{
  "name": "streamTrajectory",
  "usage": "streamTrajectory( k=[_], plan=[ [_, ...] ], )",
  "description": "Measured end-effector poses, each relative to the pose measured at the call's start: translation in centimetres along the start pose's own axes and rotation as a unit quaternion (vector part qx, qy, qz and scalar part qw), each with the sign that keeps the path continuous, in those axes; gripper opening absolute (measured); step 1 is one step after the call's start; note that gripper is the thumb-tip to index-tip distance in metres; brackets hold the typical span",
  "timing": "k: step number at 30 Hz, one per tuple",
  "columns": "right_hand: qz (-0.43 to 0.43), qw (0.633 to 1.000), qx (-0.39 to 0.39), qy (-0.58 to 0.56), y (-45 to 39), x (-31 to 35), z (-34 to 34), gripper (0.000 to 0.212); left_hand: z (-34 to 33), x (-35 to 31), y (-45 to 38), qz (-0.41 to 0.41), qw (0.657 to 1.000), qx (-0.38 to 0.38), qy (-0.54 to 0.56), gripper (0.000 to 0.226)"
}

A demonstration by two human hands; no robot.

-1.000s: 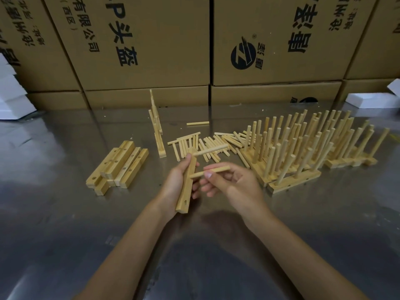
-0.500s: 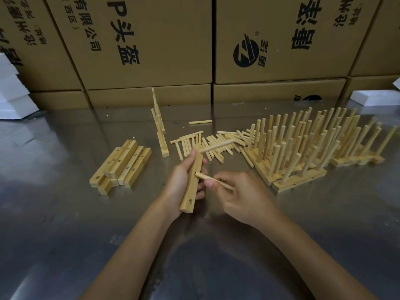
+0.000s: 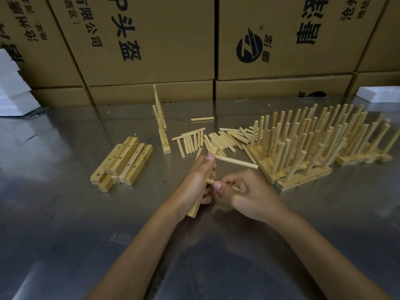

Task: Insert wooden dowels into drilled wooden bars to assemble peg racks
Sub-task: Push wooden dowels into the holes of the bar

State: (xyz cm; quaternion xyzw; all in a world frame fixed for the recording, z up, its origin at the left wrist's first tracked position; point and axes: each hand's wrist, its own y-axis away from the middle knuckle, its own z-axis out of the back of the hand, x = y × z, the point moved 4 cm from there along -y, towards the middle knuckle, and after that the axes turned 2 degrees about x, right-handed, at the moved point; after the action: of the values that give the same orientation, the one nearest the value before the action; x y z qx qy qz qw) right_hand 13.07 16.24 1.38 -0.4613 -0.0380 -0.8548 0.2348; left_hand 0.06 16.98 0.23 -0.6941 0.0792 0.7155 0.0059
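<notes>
My left hand (image 3: 195, 182) grips a drilled wooden bar (image 3: 193, 210), held lengthwise away from me above the metal table. One dowel (image 3: 237, 162) sticks out of the bar's upper part to the right. My right hand (image 3: 249, 193) pinches a second dowel (image 3: 210, 181) whose tip meets the bar's middle. Loose dowels (image 3: 216, 139) lie in a heap just beyond my hands. Spare drilled bars (image 3: 123, 161) are stacked on the left. Finished peg racks (image 3: 313, 144) stand in rows on the right.
One rack (image 3: 161, 126) lies on its side behind the loose dowels, and a single dowel (image 3: 202, 119) lies farther back. Cardboard boxes (image 3: 151, 40) wall off the table's far edge. White foam blocks (image 3: 13, 92) sit at far left, and another foam block (image 3: 378, 94) at far right.
My right hand brought the second dowel down from level beside the bar to the bar's middle. The bar in my left hand turned, so the first dowel now points right.
</notes>
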Motion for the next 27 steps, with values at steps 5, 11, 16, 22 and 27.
streamTrajectory(
  k=[5,11,16,22,27],
  plan=[
    [-0.062,0.988,0.000,-0.141,-0.2,-0.8,-0.7,0.028,0.4,0.2,-0.5,0.004,0.999,-0.022,-0.028,0.036],
    [-0.101,0.941,0.030,-0.323,-0.5,-1.1,-1.1,0.022,2.2,0.5,-0.7,0.034,0.992,-0.125,0.011,0.045],
    [-0.059,0.982,-0.063,-0.171,-1.0,-2.2,-1.1,0.012,5.0,0.7,-0.8,0.073,0.966,-0.202,0.143,0.048],
    [-0.069,0.982,-0.114,0.131,-4.7,-3.0,-2.4,0.016,7.5,0.9,-0.9,0.070,0.937,-0.227,0.256,0.044],
    [-0.130,0.946,-0.129,0.268,-10.0,-1.7,-3.9,0.042,7.8,1.2,-1.1,0.063,0.939,-0.216,0.262,0.044]
  ],
)
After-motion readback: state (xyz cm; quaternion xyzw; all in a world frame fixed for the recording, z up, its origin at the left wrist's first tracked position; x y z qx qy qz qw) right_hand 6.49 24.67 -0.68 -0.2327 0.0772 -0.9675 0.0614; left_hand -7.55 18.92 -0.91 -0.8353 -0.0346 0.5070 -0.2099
